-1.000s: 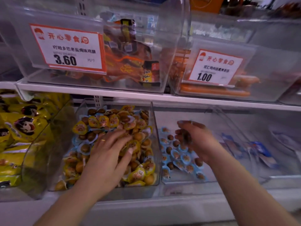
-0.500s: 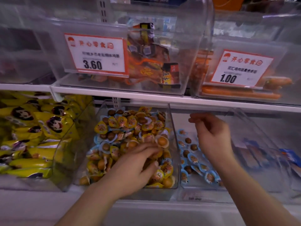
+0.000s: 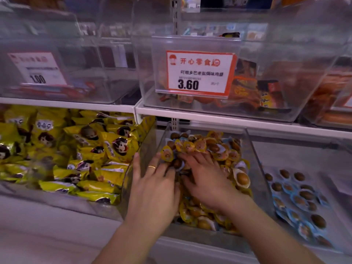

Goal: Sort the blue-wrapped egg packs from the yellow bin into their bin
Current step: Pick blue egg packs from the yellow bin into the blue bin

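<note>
Shop shelf [image 3: 228, 119]: both hands, left hand [image 3: 152, 189] and right hand [image 3: 205, 178], fingers spread, dig in the yellow bin [image 3: 253, 155]; grip unclear, so blue-wrapped packs [image 3: 215, 149] may slide deeper.

Egg packs [image 3: 205, 149] in mid bin: yellow wraps w/ brown eggs, few blue. Right-bin packs [image 3: 297, 199]: blue. Left bags [image 3: 76, 149]: yellow w/ cartoon faces. Price tag [image 3: 198, 72]: white, red border. Ring [image 3: 151, 167]: gold.

White shop shelves [image 3: 228, 119], dim light
</note>
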A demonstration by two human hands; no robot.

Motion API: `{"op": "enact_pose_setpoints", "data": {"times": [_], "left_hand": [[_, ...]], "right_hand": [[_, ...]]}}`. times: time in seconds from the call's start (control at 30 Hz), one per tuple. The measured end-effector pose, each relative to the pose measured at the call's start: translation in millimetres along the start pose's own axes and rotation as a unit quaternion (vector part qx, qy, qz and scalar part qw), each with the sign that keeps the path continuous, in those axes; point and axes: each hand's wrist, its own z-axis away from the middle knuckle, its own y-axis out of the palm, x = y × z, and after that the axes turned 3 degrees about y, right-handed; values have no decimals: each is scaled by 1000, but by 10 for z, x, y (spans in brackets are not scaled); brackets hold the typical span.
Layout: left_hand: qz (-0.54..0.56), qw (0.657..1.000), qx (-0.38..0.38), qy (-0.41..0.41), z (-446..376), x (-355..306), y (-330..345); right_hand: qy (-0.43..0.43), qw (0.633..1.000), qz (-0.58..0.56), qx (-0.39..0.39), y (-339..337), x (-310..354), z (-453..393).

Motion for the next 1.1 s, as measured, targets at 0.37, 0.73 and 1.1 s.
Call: {"op": "enact_pose_setpoints", "data": {"times": [0.37,0.73,1.1], "left_hand": [[-18,998,65,-12,-33,-38,-54],[4,999,7,-34,-61,-171,-52],[259,950,-161,-68,-131,-383,40]], "right_hand": [[0,998,52,31,10,66,-354],[27,999,20,-8,-321,-68,77],[20,986,-52,-154,-467,-221,521]]}}
